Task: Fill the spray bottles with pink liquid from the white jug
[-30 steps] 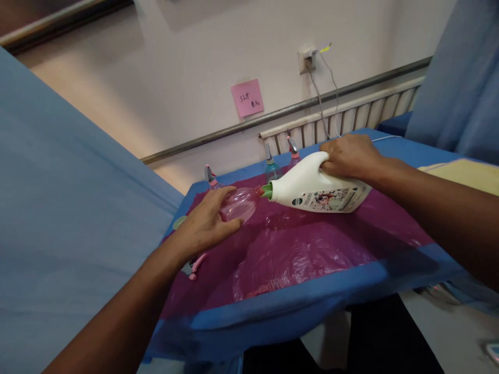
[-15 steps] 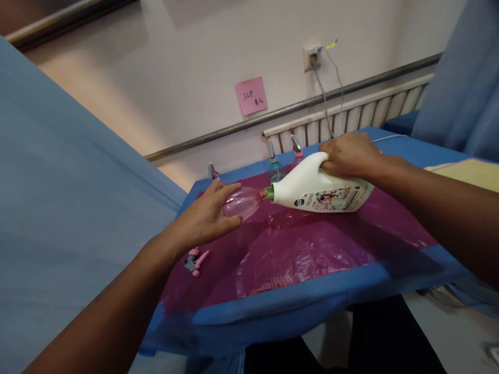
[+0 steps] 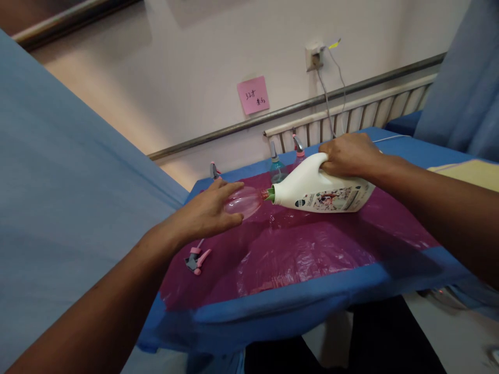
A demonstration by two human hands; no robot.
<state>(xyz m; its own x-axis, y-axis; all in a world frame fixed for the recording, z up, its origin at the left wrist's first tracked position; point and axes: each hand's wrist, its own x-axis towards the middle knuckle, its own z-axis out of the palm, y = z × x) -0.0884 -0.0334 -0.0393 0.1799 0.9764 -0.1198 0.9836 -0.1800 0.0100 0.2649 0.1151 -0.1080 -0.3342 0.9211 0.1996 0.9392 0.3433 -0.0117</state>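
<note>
My left hand (image 3: 212, 210) is wrapped round the base of a clear pink spray bottle (image 3: 249, 202), which is tilted with its open neck to the right. My right hand (image 3: 346, 155) grips the handle of a large cream detergent jug (image 3: 323, 184), tipped on its side. The jug's green spout (image 3: 271, 195) meets the bottle's neck. Whether liquid is flowing I cannot tell. A grey and pink spray head (image 3: 195, 259) lies on the plastic sheet, left of the bottle.
A teal spray bottle (image 3: 278, 169) and a pink one (image 3: 299, 153) stand behind the jug. Another sprayer top (image 3: 214, 170) shows behind my left hand. Purple plastic sheeting (image 3: 296, 254) covers the blue table. A blue curtain (image 3: 78, 208) hangs at left; a yellow cloth (image 3: 471, 174) lies at right.
Both hands, the bottle and the jug hold nearly the same pose. The whole view has shifted very slightly.
</note>
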